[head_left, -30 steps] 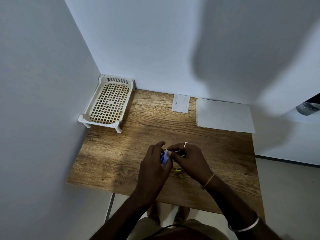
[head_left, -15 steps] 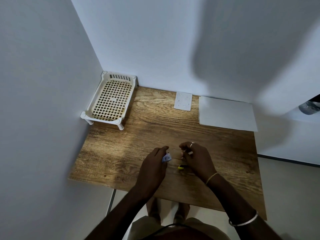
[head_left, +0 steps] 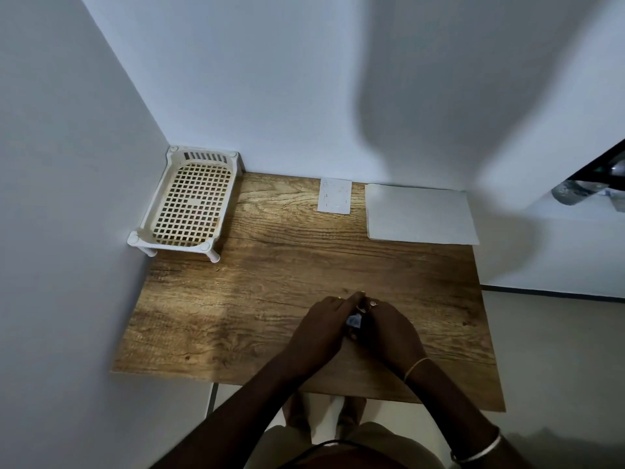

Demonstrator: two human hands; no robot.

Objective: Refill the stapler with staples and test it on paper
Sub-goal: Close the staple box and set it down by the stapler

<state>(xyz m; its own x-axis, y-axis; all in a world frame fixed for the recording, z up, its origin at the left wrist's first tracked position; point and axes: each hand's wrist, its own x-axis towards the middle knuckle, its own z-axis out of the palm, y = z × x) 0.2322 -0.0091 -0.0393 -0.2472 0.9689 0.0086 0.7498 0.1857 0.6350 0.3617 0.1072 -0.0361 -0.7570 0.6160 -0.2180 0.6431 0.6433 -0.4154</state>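
My left hand and my right hand are pressed together low over the near middle of the wooden table. A small blue-and-white staple box shows between them, pinched in my left fingers. Just below it a dark sliver of the small stapler peeks out under my curled right fingers. The rest of the stapler is hidden. A white sheet of paper lies flat at the far right of the table, well away from both hands.
A cream plastic mesh tray on short legs stands in the far left corner against the walls. A small white card lies at the back edge beside the paper. Walls close the table's left and back sides.
My hands were slightly apart half a second ago, with the yellow-and-black stapler showing by my right fingers. They have since closed together over it, and the view has tilted.
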